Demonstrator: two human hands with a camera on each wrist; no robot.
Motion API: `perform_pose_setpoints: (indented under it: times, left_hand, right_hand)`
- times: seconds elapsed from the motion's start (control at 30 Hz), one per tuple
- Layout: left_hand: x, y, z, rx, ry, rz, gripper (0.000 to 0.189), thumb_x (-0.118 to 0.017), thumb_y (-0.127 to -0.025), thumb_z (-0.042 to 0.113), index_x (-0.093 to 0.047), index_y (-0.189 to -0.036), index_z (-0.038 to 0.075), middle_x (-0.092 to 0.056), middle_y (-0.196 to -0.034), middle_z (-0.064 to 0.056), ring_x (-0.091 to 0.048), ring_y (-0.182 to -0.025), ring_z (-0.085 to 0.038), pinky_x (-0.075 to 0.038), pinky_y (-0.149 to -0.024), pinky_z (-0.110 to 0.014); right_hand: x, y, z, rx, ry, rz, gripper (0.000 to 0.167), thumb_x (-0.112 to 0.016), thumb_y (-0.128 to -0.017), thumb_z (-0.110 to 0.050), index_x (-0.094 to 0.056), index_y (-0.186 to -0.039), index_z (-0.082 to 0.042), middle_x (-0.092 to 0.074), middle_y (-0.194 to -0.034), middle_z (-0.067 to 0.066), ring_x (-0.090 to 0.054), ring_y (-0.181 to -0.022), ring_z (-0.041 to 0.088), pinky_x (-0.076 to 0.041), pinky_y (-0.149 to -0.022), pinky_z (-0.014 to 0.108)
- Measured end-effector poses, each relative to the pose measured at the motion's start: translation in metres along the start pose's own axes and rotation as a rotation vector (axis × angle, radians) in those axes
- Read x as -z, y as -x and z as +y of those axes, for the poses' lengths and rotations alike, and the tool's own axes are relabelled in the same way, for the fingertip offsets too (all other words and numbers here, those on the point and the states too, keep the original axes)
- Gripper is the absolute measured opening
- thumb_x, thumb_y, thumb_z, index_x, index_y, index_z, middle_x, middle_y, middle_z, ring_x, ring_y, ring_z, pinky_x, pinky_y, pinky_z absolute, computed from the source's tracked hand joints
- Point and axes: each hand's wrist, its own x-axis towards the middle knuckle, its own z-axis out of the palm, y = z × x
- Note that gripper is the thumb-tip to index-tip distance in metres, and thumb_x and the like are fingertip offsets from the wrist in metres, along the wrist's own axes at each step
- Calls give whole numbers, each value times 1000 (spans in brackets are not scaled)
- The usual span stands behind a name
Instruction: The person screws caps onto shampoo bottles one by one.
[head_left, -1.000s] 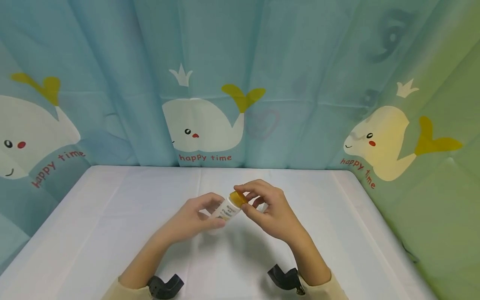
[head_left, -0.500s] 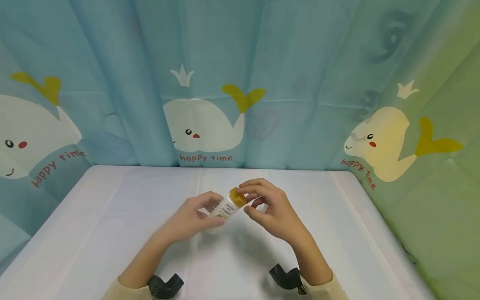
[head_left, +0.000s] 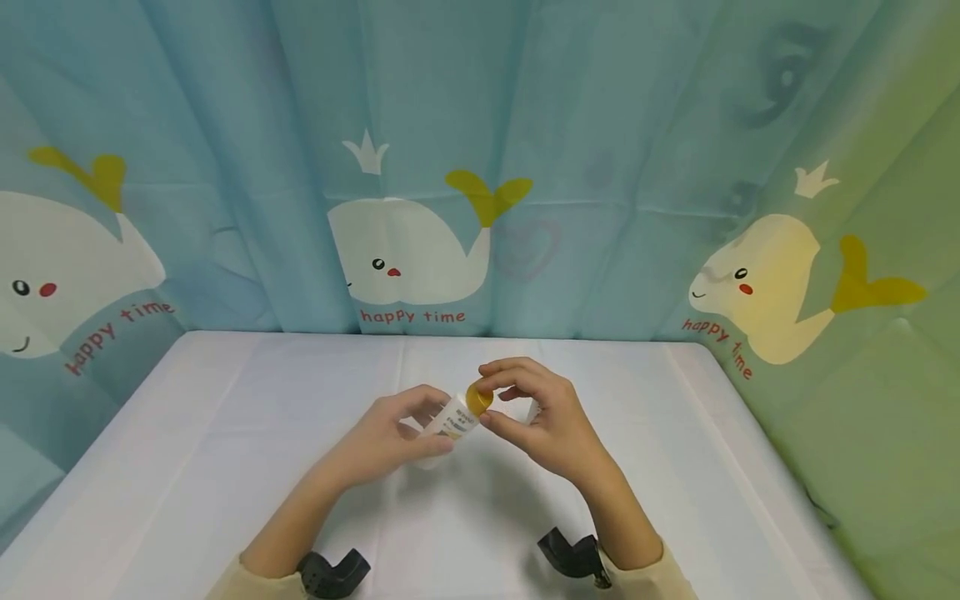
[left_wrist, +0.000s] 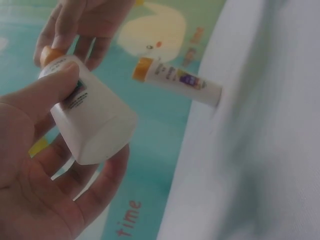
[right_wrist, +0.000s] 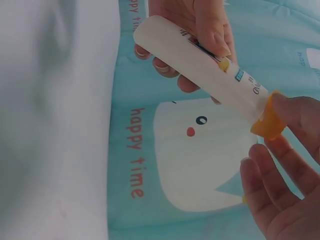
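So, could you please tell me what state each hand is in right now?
Left hand: closed around the white bottle.
Right hand: pinching the orange cap at the bottle's top.

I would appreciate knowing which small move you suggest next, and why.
I'd suggest perhaps a slight turn of the orange cap with the right hand, since that hand pinches it while the left hand holds the tilted white bottle above the table.

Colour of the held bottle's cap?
The cap is orange-yellow; clearest in the right wrist view.
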Motion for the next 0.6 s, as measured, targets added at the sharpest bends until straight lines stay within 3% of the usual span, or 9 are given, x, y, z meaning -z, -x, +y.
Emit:
perform_pose_setpoints:
  times: [0.2,0.6]
  left_hand:
    - [-1,-1,0,-1,-5,-2,37,-78,-87,31,-63,-121,24,-69,-106,4,-62,-100,-20,-56,-83,-42]
    - [2,1,1,0,-8,12,37,-78,-88,31,-63,-121,24,-68,-109,4,-61,-101,-24,-56,-83,-42]
  right_hand:
    - [-2,0,0,-5,-13,20,17,-80,-85,-15,-70,-99,-19,-69,-117,-2,-64,-112,16,-58,-84,34]
    - [-2,0,2,-12,-24,-11,27,-78,-87,-13,-71,-113,-15,-67,-118,-1,-66,-103,15,-59,-75,29]
